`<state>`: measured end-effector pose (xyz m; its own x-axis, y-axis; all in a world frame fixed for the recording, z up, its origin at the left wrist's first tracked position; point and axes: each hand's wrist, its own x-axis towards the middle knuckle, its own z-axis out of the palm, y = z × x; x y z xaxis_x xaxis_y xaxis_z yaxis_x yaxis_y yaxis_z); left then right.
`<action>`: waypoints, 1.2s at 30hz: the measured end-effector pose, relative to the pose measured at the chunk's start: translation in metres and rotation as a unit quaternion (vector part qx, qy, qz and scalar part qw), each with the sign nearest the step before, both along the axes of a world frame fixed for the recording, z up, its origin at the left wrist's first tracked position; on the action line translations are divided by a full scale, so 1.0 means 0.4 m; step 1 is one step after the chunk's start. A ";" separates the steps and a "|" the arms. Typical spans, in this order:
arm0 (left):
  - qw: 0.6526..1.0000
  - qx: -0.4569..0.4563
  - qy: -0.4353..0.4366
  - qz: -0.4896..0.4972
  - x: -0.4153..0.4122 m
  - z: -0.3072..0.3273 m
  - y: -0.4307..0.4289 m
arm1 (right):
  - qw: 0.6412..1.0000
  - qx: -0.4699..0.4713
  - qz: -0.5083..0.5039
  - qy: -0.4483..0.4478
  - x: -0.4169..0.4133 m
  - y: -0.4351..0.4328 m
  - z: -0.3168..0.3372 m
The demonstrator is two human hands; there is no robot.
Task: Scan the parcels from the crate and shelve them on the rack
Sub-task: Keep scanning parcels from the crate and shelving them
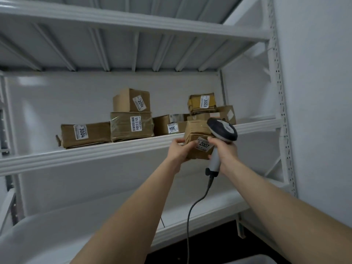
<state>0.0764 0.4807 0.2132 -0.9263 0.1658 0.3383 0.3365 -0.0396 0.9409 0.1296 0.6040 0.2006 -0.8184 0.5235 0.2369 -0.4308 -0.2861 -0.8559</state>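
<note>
Parcel (197,129) at rack (95,153) edge | left hand (179,151) fingers clasp it | right hand (225,151) fingers wrap scanner (222,129) (arms raised)

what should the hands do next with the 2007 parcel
Probably lift the parcel a little and ease it forward onto the shelf. Its lower part overlaps the shelf's front edge. The left hand grips its left side. The right hand, holding the scanner, touches its right.
</note>
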 end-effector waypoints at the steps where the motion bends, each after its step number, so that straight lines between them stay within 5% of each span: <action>1: 1.000 0.001 0.009 0.007 -0.010 0.029 0.000 | 1.000 0.000 0.002 0.009 -0.010 -0.001 0.030; 14: 0.995 0.033 0.056 0.073 -0.244 0.276 -0.010 | 0.995 0.014 0.036 0.091 -0.257 -0.010 0.295; 29: 0.960 -0.063 0.088 0.260 -0.381 0.279 -0.003 | 0.994 0.088 0.049 0.029 -0.387 -0.023 0.307; 36: 0.966 -0.099 0.113 0.211 -0.386 0.269 0.004 | 0.992 0.092 0.082 -0.016 -0.407 -0.005 0.282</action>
